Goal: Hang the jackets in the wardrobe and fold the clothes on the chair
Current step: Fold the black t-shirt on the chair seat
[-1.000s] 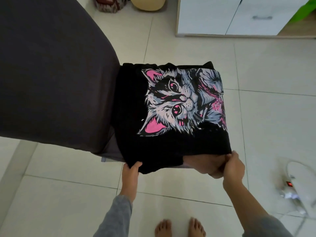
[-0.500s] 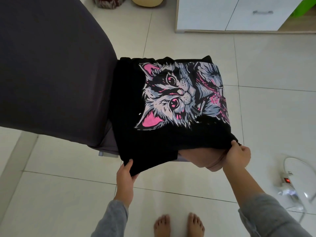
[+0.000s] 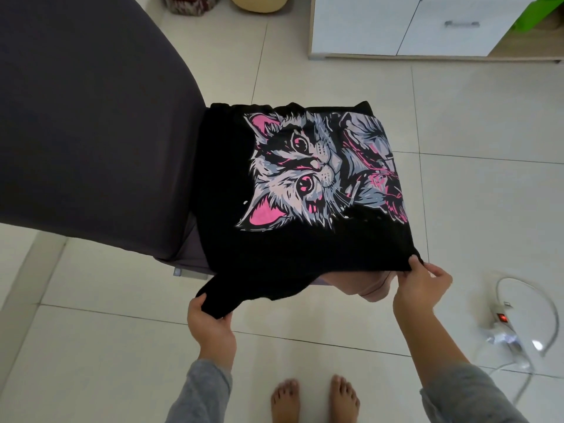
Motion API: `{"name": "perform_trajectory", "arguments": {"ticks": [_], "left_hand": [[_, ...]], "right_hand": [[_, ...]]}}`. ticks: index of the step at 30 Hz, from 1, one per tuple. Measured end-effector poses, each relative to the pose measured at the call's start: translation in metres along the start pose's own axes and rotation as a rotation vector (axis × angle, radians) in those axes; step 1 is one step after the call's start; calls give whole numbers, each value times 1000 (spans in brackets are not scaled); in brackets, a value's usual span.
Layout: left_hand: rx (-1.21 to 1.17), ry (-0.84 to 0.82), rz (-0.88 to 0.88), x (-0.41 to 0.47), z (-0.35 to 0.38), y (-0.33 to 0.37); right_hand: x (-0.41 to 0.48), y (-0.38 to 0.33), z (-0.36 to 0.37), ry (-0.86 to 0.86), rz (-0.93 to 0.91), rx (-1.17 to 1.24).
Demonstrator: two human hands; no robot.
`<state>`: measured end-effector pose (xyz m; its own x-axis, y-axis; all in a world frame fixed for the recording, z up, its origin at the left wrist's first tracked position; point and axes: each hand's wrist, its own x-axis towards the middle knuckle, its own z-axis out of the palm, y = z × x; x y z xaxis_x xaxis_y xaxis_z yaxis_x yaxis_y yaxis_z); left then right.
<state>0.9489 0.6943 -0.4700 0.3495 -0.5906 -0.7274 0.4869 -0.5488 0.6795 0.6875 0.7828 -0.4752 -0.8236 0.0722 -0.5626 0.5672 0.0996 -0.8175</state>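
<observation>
1. Head view, looking down: we see a black T-shirt (image 3: 283, 248) with a pink-and-grey cat print lying across the seat of a chair (image 3: 91, 123) in a dark grey cover.
2. Left hand (image 3: 210, 322) is closed on the shirt's near-left corner, black fabric bunched in its grip just off the seat's front edge.
3. Right hand (image 3: 421, 285) pinches the near-right edge of the shirt, thumb on top, fingers curled under the hem.
4. Between the two hands the front hem hangs over the seat edge, and a pale pink garment (image 3: 360, 283) peeks out from beneath the shirt, near the right hand.
5. Both forearms wear grey sleeves (image 3: 201, 392), and we spot bare feet (image 3: 314, 398) on the tiled floor (image 3: 488, 178) below.
6. Off to the right, a power strip (image 3: 502, 319) with a red light sits on the floor; a white cabinet (image 3: 396, 25) stands at the top.
</observation>
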Motion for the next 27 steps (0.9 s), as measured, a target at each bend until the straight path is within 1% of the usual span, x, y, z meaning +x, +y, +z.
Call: {"name": "perform_trajectory", "arguments": {"ticks": [2, 5, 10, 14, 17, 19, 21, 23, 24, 25, 27], "left_hand": [[-21, -12, 14, -2, -1, 6], [-57, -40, 38, -9, 5, 17], [-84, -151, 60, -23, 46, 53], [3, -239, 101, -27, 93, 87], [55, -302, 136, -23, 133, 108], [76, -315, 130, -16, 162, 118], [47, -321, 107, -5, 192, 127], [-8, -399, 127, 5, 218, 130], [22, -465, 169, 10, 228, 128], [103, -517, 221, 15, 236, 124], [314, -544, 329, 25, 236, 113]], "right_hand": [[-2, -3, -2, -47, -16, 0], [-1, -6, -3, -79, -45, -78], [-6, -20, 4, 23, -136, -262], [-7, -42, 24, 72, -284, -330], [5, -61, 50, 25, -432, -376], [19, -70, 69, 17, -476, -393], [34, -79, 88, -43, -481, -427], [42, -91, 107, -148, -515, -431], [47, -96, 115, -227, -529, -420], [50, -101, 124, -314, -517, -429], [55, -104, 134, -469, -491, -500]]}}
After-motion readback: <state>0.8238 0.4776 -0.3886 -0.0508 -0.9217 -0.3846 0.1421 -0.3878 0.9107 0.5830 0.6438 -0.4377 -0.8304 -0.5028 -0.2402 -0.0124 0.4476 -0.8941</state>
